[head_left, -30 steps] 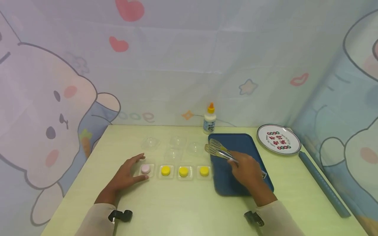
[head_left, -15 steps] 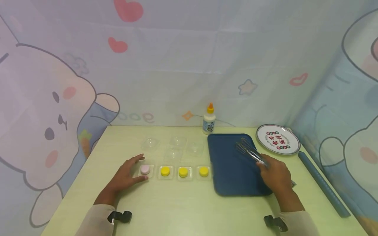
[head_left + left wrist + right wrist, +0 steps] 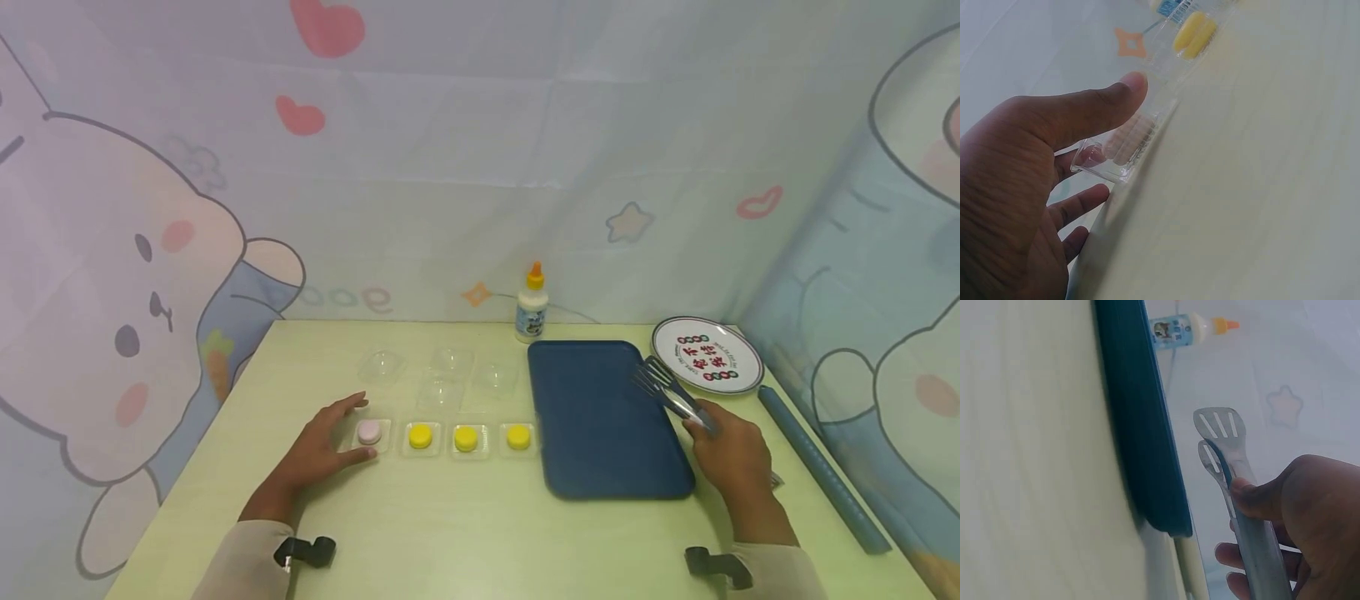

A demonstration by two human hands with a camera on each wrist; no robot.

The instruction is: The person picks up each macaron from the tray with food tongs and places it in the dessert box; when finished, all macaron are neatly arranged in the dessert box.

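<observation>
"Silver metal tongs with slotted heads [image 3: 677, 400]: where are they, and how do they lie?"

"Over the right edge of the dark blue rectangular tray [image 3: 600, 417], gripped by the right hand [image 3: 729, 446]; their long axis slants, heads pointing away and leftward, tail end back toward the near right; the heads sit close together, though I can't tell whether they touch."

"And the left hand [image 3: 318, 446]?"

"Well apart, at the other end of the row; thumb and fingers spread about a clear square plastic holder [image 3: 386, 432] bearing a pale pink round piece [image 3: 369, 430]; whether it touches the holder, I can't tell."

"Which hand is nearer the tray?"

"Right, just beside it; the tray lies between that hand and three yellow round pieces [image 3: 466, 438]."
</observation>
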